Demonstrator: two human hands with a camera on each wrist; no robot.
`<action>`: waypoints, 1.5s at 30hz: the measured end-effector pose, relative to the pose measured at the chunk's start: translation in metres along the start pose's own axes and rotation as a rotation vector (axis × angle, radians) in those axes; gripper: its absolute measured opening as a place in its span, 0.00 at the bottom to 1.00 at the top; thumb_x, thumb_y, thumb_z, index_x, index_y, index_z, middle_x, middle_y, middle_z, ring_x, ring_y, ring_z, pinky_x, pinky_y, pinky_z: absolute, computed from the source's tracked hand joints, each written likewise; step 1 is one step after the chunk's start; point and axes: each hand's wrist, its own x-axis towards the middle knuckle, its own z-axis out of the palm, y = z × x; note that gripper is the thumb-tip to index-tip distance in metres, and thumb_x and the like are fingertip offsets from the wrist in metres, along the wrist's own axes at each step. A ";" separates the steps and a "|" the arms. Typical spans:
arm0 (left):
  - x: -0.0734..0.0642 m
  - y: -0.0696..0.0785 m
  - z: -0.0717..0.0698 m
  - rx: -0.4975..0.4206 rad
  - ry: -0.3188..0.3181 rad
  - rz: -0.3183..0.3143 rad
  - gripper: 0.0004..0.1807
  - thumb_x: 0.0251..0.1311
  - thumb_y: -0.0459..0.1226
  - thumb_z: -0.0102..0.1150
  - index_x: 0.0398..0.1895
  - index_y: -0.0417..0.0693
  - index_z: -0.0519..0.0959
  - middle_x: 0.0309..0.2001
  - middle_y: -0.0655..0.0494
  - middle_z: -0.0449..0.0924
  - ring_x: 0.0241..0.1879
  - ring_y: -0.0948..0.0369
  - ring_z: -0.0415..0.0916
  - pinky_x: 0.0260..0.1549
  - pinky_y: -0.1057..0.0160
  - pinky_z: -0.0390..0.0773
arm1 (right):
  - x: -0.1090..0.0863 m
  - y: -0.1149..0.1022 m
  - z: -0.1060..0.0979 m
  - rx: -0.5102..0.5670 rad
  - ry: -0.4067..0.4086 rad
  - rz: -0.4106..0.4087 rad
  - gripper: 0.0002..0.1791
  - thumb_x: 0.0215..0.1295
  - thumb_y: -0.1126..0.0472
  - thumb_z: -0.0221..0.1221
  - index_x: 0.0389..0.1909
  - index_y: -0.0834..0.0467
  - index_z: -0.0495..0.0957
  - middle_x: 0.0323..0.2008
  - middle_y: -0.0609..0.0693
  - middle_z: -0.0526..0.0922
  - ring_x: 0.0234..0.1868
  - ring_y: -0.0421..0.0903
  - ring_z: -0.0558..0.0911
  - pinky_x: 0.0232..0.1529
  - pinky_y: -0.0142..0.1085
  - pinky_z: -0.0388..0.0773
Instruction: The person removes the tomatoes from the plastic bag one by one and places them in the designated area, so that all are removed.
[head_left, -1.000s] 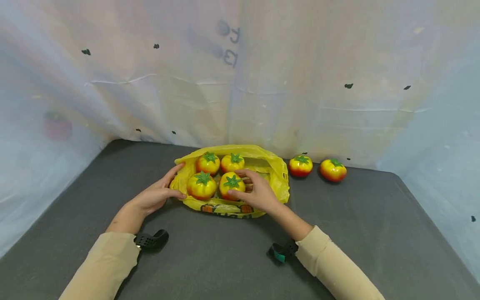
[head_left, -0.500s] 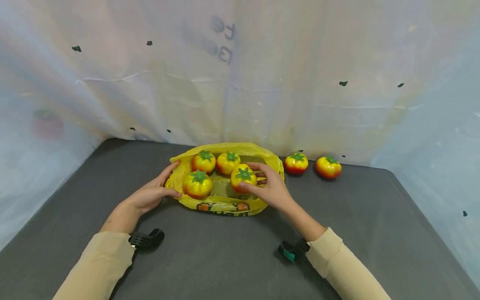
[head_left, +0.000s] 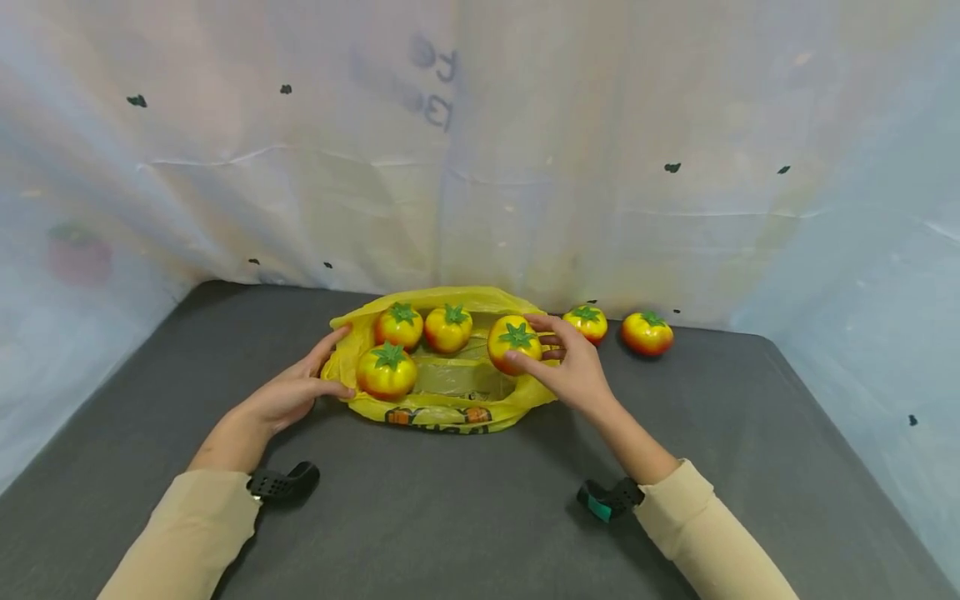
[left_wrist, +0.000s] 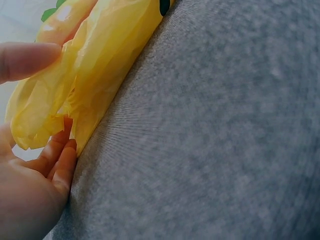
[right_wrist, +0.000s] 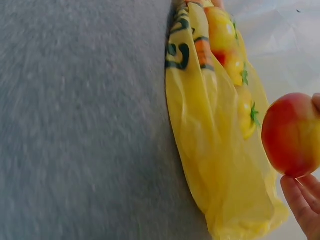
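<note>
A yellow plastic bag (head_left: pixel 442 379) lies on the dark table with its mouth spread upward. Glossy yellow-red artificial tomatoes with green star-shaped tops are inside it: a front-left tomato (head_left: pixel 387 372), a back-left tomato (head_left: pixel 398 326) and a back-middle tomato (head_left: pixel 448 328). My left hand (head_left: pixel 288 396) holds the bag's left end, thumb at the front and fingers behind. Between right thumb and fingers, my right hand (head_left: pixel 573 367) grips another tomato (head_left: pixel 515 344) over the bag's right part. In the right wrist view this held tomato (right_wrist: pixel 291 135) appears raised above the bag's rim.
Two more tomatoes rest on the table right of the bag: a nearer one (head_left: pixel 587 323), partly hidden by the right hand, and a farther one (head_left: pixel 647 333). A pale sheet wall (head_left: pixel 495 167) stands close behind the bag. The dark table (head_left: pixel 450 508) extends toward me.
My right hand has lifted the front-right tomato and carried it rightward across the bag. The left hand stays at the bag's left end. The whole view has shifted slightly.
</note>
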 end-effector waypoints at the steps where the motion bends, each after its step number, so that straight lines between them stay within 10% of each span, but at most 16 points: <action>1: 0.000 -0.001 0.000 0.001 0.000 -0.004 0.57 0.58 0.32 0.60 0.76 0.64 0.28 0.74 0.49 0.12 0.71 0.42 0.16 0.58 0.26 0.24 | -0.001 0.001 -0.002 0.005 0.006 0.006 0.33 0.56 0.52 0.68 0.63 0.52 0.71 0.58 0.55 0.75 0.53 0.53 0.78 0.52 0.48 0.77; 45: 0.000 0.000 0.000 0.010 -0.008 0.000 0.58 0.58 0.31 0.59 0.76 0.64 0.27 0.72 0.49 0.08 0.70 0.42 0.12 0.56 0.25 0.22 | -0.010 0.054 -0.100 -0.119 0.414 0.271 0.34 0.58 0.42 0.63 0.63 0.53 0.71 0.58 0.58 0.75 0.55 0.56 0.76 0.53 0.48 0.73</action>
